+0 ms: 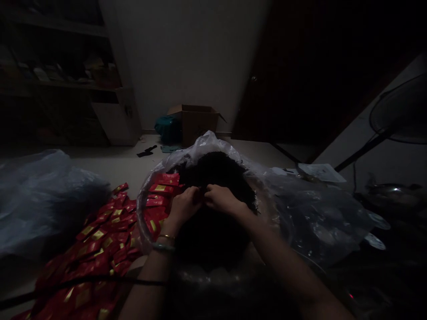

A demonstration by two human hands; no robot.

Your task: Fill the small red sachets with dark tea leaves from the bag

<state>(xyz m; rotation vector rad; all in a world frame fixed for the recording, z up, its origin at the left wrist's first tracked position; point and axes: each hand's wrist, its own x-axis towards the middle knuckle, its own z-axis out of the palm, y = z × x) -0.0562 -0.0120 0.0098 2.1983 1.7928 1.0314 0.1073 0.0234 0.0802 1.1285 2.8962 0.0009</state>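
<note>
My left hand (185, 203) and my right hand (220, 197) meet over a heap of dark, loose, leaf-like material (216, 166). The fingers of both are bent closed around a small red packet (200, 195), dim and mostly hidden between them. The heap fills a round tub lined with clear plastic (144, 213). Red packets with gold labels (162, 189) lie inside the tub's left side, just beside my left hand. Many more red packets (106, 231) are piled on the floor to the left of the tub.
A large translucent plastic bag (50, 200) stands at far left. Clear plastic sheeting (320, 213) spreads right of the tub. An open cardboard box (199, 122) and a teal bag (167, 129) stand by the wall. A fan (400, 111) is at right. The room is very dark.
</note>
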